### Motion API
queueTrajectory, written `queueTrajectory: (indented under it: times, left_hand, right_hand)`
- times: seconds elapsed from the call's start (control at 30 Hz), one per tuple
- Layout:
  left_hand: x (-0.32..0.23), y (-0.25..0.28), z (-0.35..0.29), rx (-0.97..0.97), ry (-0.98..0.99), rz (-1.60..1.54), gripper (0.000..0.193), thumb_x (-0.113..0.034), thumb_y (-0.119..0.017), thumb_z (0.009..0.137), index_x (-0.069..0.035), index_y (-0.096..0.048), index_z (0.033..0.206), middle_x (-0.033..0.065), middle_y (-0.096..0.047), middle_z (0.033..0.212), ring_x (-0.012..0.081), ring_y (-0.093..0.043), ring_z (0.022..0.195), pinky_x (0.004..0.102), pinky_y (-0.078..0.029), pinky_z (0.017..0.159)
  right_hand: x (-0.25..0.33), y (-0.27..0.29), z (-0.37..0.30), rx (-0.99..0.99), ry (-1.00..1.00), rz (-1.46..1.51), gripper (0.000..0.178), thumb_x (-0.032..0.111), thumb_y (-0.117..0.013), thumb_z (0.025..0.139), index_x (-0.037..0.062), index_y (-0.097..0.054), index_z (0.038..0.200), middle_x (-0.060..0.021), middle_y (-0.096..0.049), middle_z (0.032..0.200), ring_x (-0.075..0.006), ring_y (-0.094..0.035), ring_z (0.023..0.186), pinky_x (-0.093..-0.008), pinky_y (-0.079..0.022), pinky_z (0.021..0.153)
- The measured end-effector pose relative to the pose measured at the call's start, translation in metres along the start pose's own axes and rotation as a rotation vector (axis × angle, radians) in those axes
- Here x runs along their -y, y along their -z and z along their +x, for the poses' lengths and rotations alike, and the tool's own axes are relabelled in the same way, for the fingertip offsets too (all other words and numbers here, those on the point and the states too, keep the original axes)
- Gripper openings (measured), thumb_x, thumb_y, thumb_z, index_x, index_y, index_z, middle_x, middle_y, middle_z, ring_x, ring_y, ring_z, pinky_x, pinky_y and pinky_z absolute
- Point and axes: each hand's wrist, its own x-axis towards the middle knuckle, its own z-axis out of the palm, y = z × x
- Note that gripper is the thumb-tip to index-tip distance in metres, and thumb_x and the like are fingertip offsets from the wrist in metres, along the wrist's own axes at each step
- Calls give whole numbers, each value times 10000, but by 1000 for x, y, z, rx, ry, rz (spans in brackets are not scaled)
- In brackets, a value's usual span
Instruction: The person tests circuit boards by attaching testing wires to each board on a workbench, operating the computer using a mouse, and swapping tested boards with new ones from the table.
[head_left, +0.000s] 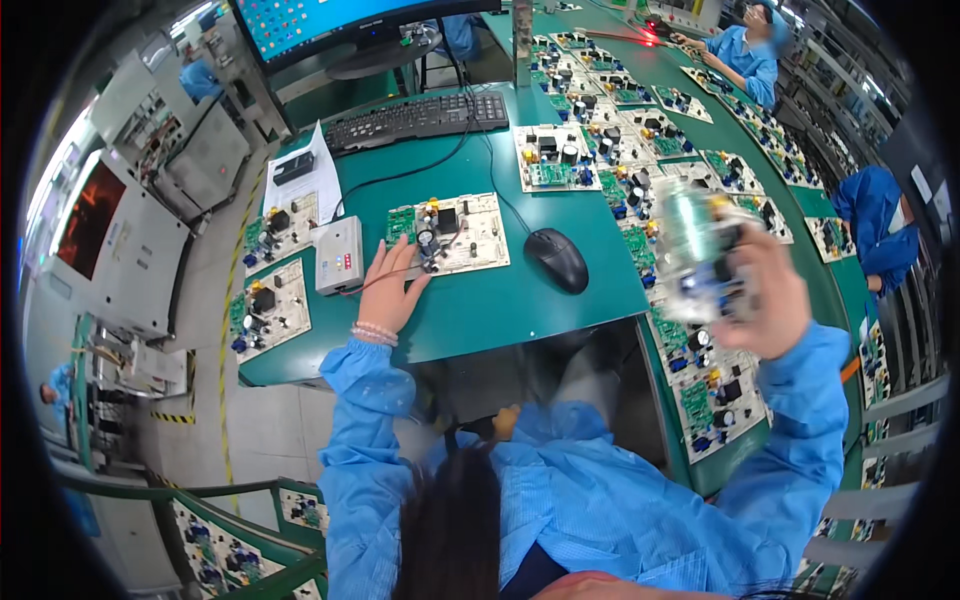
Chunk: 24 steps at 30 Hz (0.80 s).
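My right hand (770, 298) is raised at the right and grips a circuit board (690, 240) by its edge; the board is tilted and smeared by motion. On the green table, my left hand (388, 292) lies with fingers stretched out at the lower left edge of another circuit board (484, 225). That board is cream with a green section, black parts and a round capacitor. A thin wire runs from a small grey box (338, 255) past my left fingers to the board. Whether those fingertips press on a connector is hard to make out.
A black mouse (557, 261) sits right of the flat board, with a keyboard (418, 122) and monitor (330, 28) behind. Rows of circuit boards (722, 400) fill the green line at the right. Two more boards (272, 310) lie at the table's left edge. Co-workers (745, 55) sit farther off.
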Motion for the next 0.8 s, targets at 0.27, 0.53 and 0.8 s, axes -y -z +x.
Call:
queueTrajectory:
  times: [0.27, 0.53, 0.8]
  left_hand:
    - [-8, 2, 3, -16, -43, -116, 412, -256, -625, 892, -12, -586, 1222, 196, -560, 1303, 340, -516, 1218, 392, -375, 1076]
    - [26, 8, -6, 39, 50, -826, 351, -188, -487, 990, 50, -564, 1237, 180, -541, 1342, 277, -481, 1289, 327, -332, 1092]
    - [21, 14, -12, 77, 11, -621, 431, -209, -545, 949, 23, -514, 1310, 195, -423, 1444, 289, -393, 1359, 351, -298, 1113]
  right_hand:
    - [139, -132, 30, 227, 379, 166, 716, 483, -774, 638, -43, -555, 1072, -174, -473, 1217, -304, -533, 1149, -347, -564, 766]
    - [184, -197, 41, 384, 426, -15, 717, 489, -736, 665, -82, -550, 1057, -189, -512, 1179, -336, -482, 1256, -344, -558, 825]
    - [181, -235, 64, 304, 395, 24, 729, 475, -757, 665, -76, -533, 1087, -199, -500, 1191, -359, -454, 1270, -369, -510, 930]
